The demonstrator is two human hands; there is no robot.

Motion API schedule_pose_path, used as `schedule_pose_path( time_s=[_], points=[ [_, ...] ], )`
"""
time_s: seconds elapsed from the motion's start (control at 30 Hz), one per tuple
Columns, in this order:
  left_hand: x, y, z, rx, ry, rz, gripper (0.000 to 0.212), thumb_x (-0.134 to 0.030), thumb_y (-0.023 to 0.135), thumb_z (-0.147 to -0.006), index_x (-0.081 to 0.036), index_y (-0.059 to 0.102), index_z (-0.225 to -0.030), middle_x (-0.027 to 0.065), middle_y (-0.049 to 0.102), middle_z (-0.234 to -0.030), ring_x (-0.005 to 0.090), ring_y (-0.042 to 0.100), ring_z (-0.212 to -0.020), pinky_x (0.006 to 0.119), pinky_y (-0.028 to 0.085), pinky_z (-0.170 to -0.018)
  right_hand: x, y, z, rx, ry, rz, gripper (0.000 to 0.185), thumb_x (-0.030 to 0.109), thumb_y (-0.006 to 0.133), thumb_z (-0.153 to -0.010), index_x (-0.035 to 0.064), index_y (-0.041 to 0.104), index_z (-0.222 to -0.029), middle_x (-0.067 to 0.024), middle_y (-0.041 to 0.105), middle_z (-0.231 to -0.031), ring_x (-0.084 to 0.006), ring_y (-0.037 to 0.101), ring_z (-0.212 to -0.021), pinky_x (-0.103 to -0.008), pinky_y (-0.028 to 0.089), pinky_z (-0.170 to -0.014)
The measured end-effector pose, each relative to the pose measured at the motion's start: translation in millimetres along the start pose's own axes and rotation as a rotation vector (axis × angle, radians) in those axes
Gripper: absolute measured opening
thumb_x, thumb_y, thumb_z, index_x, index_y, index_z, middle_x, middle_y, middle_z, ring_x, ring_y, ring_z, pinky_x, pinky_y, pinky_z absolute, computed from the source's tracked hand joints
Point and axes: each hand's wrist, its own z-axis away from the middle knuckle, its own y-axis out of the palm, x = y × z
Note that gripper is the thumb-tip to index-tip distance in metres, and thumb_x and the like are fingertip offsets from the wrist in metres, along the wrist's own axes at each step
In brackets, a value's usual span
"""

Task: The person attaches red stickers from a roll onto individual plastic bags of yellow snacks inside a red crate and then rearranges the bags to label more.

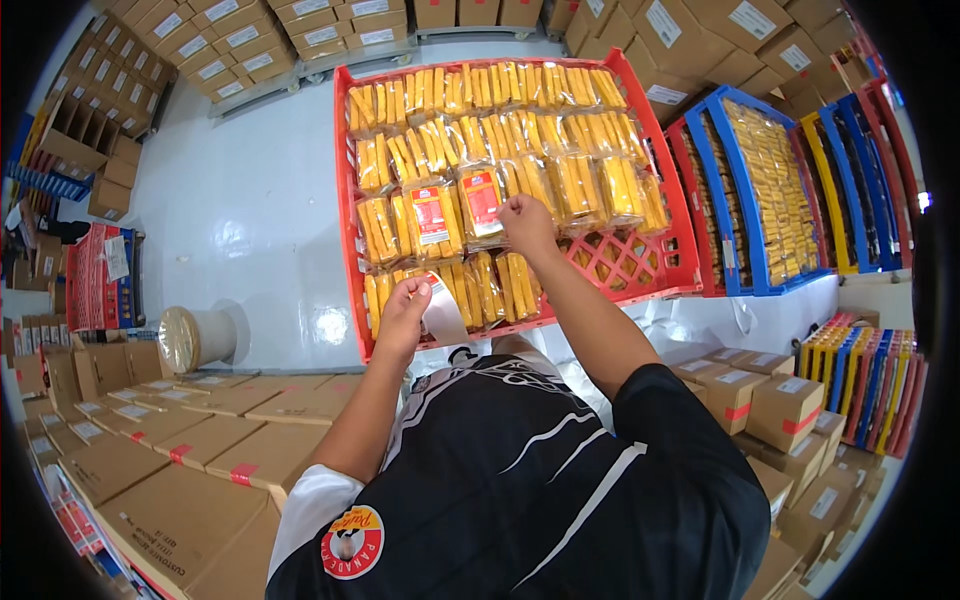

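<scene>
My left hand (405,311) pinches a curling strip of labels on pale backing paper (444,311), over the near edge of a red plastic crate (352,247). Rows of clear plastic packs of yellow bread sticks (427,142) fill most of the crate. My right hand (529,223) has its fingers curled together at the lower right corner of a red and white label (481,196) on one pack. To the left of it, another pack carries a similar label (429,216). The other packs in view show no such label on top.
Blue crates of packs (772,202) stand at the right. Cardboard boxes (225,442) lie at the lower left, with more boxes (757,397) at the lower right. A wrapped roll (191,339) and a red crate stack (94,277) stand left on the pale floor (240,195).
</scene>
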Motion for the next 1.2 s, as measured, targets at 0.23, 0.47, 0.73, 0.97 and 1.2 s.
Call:
schedule_pose_path(
  time_s=[0.23, 0.47, 0.73, 0.97, 1.2],
  points=[
    [5.6, -7.5, 2.3, -0.008, 0.046, -0.017, 0.035, -0.027, 0.057, -0.091, -0.002, 0.048, -0.115, 0.006, 0.059, -0.1, 0.0108, 0.058, -0.085, 0.026, 0.049, -0.072, -4.7, 16.9, -17.7, -0.174, 0.02, 0.211, 0.019, 0.019, 0.065, -0.078, 0.0007, 0.065, -0.078, -0.0154, 0.066, -0.074, -0.0268, 0.064, -0.069, -0.0359, 0.049, -0.067],
    [2.3, -7.6, 7.3, -0.029, 0.024, 0.044, 0.035, -0.023, 0.059, -0.09, 0.0, 0.048, -0.114, 0.0062, 0.059, -0.098, 0.0101, 0.056, -0.083, 0.025, 0.047, -0.071, -13.0, 22.1, -22.9, -0.202, 0.05, 0.221, 0.017, 0.018, 0.065, -0.077, 0.0011, 0.065, -0.076, -0.0153, 0.066, -0.073, -0.0262, 0.064, -0.069, -0.036, 0.049, -0.067],
    [3.3, -9.9, 9.5, -0.022, 0.03, 0.04, 0.034, -0.022, 0.058, -0.091, -0.001, 0.048, -0.115, 0.0069, 0.058, -0.1, 0.0108, 0.056, -0.084, 0.025, 0.047, -0.073, -13.3, 25.7, -22.8, -0.241, 0.042, 0.237, 0.016, 0.017, 0.064, -0.077, 0.001, 0.065, -0.075, -0.0155, 0.066, -0.072, -0.0253, 0.064, -0.067, -0.0354, 0.049, -0.065],
    [2.2, -11.8, 14.8, -0.039, -0.005, 0.057, 0.035, -0.022, 0.059, -0.09, 0.0, 0.048, -0.115, 0.0081, 0.059, -0.102, 0.0118, 0.057, -0.087, 0.027, 0.048, -0.075, -10.3, 25.0, -20.3, -0.222, 0.038, 0.176, 0.015, 0.016, 0.063, -0.077, 0.0015, 0.065, -0.074, -0.0146, 0.066, -0.07, -0.0249, 0.064, -0.067, -0.0348, 0.049, -0.065],
    [3.0, -12.1, 16.7, -0.041, 0.001, 0.05, 0.036, -0.022, 0.059, -0.09, 0.0, 0.047, -0.116, 0.0089, 0.059, -0.103, 0.0124, 0.057, -0.088, 0.027, 0.048, -0.076, -6.8, 23.0, -18.9, -0.219, -0.015, 0.342, 0.014, 0.016, 0.062, -0.077, 0.0019, 0.065, -0.075, -0.0157, 0.065, -0.071, -0.0305, 0.064, -0.07, -0.0385, 0.05, -0.067]
  ],
)
